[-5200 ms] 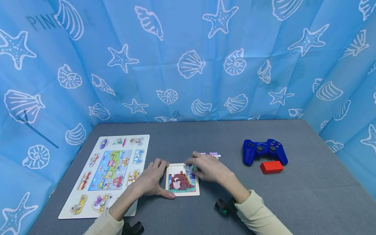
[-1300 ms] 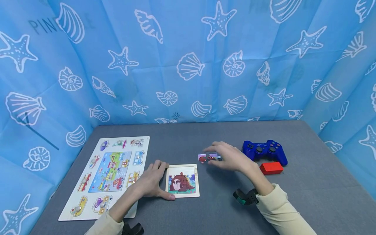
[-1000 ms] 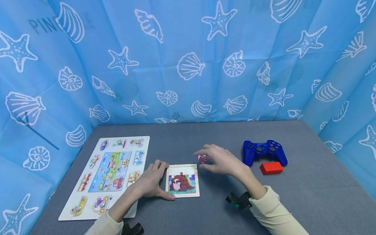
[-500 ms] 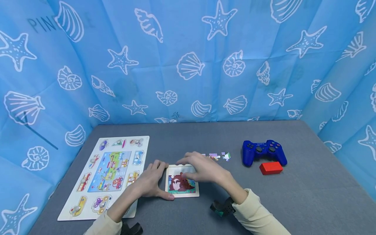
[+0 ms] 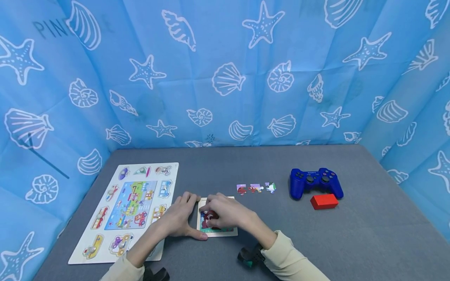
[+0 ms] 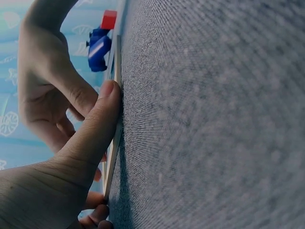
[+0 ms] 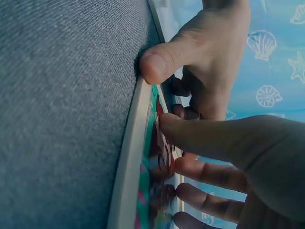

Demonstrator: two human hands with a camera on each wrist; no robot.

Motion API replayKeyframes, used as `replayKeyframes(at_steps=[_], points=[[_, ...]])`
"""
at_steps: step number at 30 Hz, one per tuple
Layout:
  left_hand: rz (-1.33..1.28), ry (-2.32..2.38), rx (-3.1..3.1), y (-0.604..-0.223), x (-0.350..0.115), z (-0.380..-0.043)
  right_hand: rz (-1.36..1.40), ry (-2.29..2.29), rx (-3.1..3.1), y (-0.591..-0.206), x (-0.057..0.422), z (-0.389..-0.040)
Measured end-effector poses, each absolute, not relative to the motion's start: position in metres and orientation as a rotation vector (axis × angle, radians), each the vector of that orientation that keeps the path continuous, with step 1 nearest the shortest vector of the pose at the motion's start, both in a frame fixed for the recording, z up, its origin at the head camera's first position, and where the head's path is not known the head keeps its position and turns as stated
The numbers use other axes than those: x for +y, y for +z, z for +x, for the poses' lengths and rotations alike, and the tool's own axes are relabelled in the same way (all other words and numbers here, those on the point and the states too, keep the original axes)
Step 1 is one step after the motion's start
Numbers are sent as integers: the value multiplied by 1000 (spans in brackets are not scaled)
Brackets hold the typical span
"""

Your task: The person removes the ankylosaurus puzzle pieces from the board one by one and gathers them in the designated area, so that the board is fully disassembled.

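Observation:
A small wooden puzzle tray (image 5: 221, 235) lies on the table; brown dinosaur pieces fill its lower part. My left hand (image 5: 178, 219) grips its left side, thumb at the near corner and fingers at the far one. Over the tray is my right hand (image 5: 225, 212), its thumb and fingertips touching the dinosaur picture (image 7: 159, 167) in the right wrist view. No lifted piece shows between them, and the hand covers much of the picture. Behind the tray lie three loose jigsaw pieces: a left one (image 5: 241, 189), a middle one (image 5: 256, 188) and a right one (image 5: 270, 187).
To the left lies a large white vehicle peg puzzle board (image 5: 131, 205), partly under the left forearm. A blue game controller (image 5: 315, 182) and a red block (image 5: 324, 201) sit at the right. A blue shell-print curtain (image 5: 225, 109) stands behind the grey table.
My right hand has come from over the loose pieces to the tray, then moved further left and nearer onto the dinosaur. All three loose pieces now show. My left hand stays put.

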State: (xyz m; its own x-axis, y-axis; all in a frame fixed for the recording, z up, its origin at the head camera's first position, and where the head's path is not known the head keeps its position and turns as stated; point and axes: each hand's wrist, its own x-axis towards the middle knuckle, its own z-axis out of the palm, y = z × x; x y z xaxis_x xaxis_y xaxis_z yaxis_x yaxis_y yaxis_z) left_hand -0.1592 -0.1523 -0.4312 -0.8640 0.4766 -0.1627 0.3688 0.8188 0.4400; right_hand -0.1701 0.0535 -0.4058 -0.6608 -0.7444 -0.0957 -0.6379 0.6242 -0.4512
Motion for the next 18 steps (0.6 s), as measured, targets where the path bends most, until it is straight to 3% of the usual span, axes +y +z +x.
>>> replayKeyframes(at_steps=[18], points=[[668, 575, 2740, -430, -151, -159, -1018, -565, 2563, -407, 51, -168]])
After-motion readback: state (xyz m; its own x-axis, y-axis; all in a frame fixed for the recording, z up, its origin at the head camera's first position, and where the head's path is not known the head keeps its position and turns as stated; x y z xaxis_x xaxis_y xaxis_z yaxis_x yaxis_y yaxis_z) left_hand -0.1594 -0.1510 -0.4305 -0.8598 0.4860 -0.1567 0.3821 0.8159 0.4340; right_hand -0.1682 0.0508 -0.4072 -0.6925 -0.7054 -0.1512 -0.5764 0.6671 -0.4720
